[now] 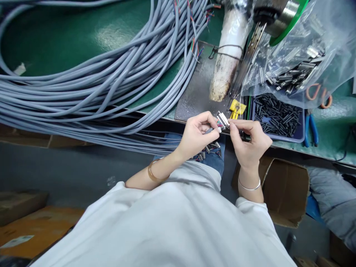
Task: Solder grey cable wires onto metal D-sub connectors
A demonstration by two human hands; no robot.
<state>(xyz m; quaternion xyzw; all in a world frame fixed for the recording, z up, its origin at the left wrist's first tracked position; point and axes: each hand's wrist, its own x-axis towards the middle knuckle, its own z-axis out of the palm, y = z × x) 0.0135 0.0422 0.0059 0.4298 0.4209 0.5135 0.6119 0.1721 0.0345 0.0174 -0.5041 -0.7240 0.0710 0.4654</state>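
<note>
Green, glossy and smooth, the worktop [119,35] spans the upper view; below it spreads a loose white shirt [172,222], its soft cloth folded into shallow creases. Grey cables [111,83], round and rubbery-looking, sweep from the left in long overlapping curves, with bright wire strands bared at several ends; a clear plastic bag [333,44], crinkled and shiny, bulges at the upper right with metallic pieces inside. Brown cardboard forms an open box [286,189] under the table edge; a shallow bluish tray [287,139] holds a jumble of slim black pieces. Flat, dark and speckled, a plate [194,91] lies under the tapering white tube [230,48], whose blunt end is stained brown.

The left hand [197,135] has thumb and forefinger pinched on the wired side of a small connector [222,119]; the right hand [249,141] has thumb and forefinger pressed together on its opposite edge; the connector sits tilted between them, just in front of the plate's near edge. A spool [292,18] with a green rim shows ridged, silvery windings; blue-handled pliers [313,128] lie beside the tray, and orange loop handles [328,100] show near the bag; a bright yellow piece [237,107] rests just beyond the fingers. Smallest are the connector's thin coloured wires [219,124], beside its silvery row of fine teeth.
</note>
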